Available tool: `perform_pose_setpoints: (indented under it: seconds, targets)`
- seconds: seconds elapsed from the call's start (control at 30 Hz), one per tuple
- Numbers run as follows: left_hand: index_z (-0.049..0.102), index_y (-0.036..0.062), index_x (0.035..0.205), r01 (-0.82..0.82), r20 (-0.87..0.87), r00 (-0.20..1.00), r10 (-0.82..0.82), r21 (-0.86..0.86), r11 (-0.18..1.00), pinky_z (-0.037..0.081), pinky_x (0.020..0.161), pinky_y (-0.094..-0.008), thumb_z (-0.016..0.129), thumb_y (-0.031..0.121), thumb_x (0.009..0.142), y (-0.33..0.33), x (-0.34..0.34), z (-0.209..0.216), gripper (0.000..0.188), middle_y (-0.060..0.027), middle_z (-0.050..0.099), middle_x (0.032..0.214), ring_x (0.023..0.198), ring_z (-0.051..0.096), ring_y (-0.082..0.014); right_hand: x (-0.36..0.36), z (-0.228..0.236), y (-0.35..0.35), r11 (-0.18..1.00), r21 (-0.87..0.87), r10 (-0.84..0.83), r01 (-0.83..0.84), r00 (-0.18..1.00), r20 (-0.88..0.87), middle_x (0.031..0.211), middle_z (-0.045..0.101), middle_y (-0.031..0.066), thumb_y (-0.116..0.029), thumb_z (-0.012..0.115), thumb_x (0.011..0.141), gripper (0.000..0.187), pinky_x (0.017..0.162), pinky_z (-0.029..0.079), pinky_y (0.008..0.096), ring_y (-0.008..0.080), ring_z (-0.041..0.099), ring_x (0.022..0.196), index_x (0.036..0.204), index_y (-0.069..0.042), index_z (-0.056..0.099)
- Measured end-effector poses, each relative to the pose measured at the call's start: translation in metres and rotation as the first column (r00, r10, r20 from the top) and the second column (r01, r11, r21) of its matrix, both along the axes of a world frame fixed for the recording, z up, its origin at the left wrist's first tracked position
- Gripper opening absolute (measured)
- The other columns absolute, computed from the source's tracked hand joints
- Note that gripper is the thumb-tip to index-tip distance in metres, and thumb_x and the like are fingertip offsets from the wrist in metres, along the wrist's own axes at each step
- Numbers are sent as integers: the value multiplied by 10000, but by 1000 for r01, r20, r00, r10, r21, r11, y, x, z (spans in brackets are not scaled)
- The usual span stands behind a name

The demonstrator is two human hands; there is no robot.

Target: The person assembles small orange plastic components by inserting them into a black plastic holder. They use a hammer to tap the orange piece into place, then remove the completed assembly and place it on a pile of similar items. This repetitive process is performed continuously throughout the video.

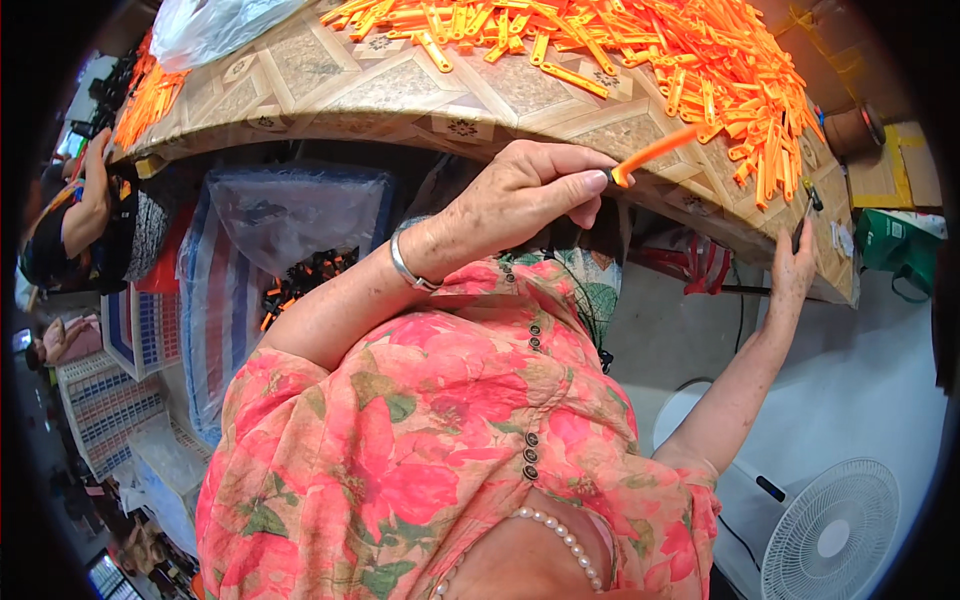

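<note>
Slim orange plastic strip with a black end (655, 152), blurred along its length, juts out over the table's near edge from the left hand (530, 190), whose thumb and forefinger are pinched on its black end. The right hand (795, 268) reaches to the table's right corner, fingers stretched forward near a small yellow-and-black object (812, 195); a dark shape shows at its fingertips, but I cannot tell whether it is gripped.

The step in hand looks like handling one strip by itself while the right hand reaches for or steadies something small. The next move, I judge, calls for a firm pinch on that short end and a clear path between the hands.

The brown table with a patterned cover (310, 95) bears a big loose heap of orange plastic strips (650, 50), which crowds the space between the hands. Below on the left, a blue-and-white striped sack (215, 300) with a clear liner holds orange-and-black pieces (310, 280). Farther out are a green bag (905, 245), a white round fan (830, 540) and a co-worker's arm (90, 205)
</note>
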State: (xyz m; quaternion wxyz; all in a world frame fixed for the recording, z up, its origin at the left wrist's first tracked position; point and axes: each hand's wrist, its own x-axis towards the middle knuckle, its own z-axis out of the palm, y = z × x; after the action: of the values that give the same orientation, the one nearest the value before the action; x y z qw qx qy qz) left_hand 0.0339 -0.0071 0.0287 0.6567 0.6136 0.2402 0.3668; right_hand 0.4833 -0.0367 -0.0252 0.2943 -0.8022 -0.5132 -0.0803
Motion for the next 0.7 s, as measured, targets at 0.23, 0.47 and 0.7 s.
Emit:
perform_pose_setpoints:
  seconds: [0.23, 0.47, 0.7]
  targets:
    - [698, 56, 1081, -123, -176, 855, 487, 844, 522, 525, 705, -302, 675, 115, 893, 9, 7, -1, 198, -62, 698, 833, 735, 657, -225, -184, 62, -29, 815, 451, 579, -364, 553, -599, 1078, 662, 140, -539, 439, 993, 640, 977, 424, 362, 216, 600, 1024, 1239, 29, 604]
    - [713, 121, 1052, 109, -338, 769, 542, 905, 410, 530, 751, -355, 735, 128, 774, 2, 0, 14, 280, -51, 691, 904, 852, 657, -263, -237, 52, -27, 779, 359, 434, -514, 29, -900, 856, 701, 106, -258, 620, 975, 326, 642, 524, 216, 106, 644, 707, 1101, 38, 673]
    - [713, 58, 1039, -166, 73, 842, 534, 978, 128, 508, 871, -365, 762, 91, 712, 3, -8, 26, 332, -76, 675, 898, 960, 645, -292, -270, 40, -22, 824, 544, 532, -158, -113, -839, 821, 688, 82, -229, 612, 979, 281, 635, 492, 204, 81, 607, 680, 1050, 35, 675]
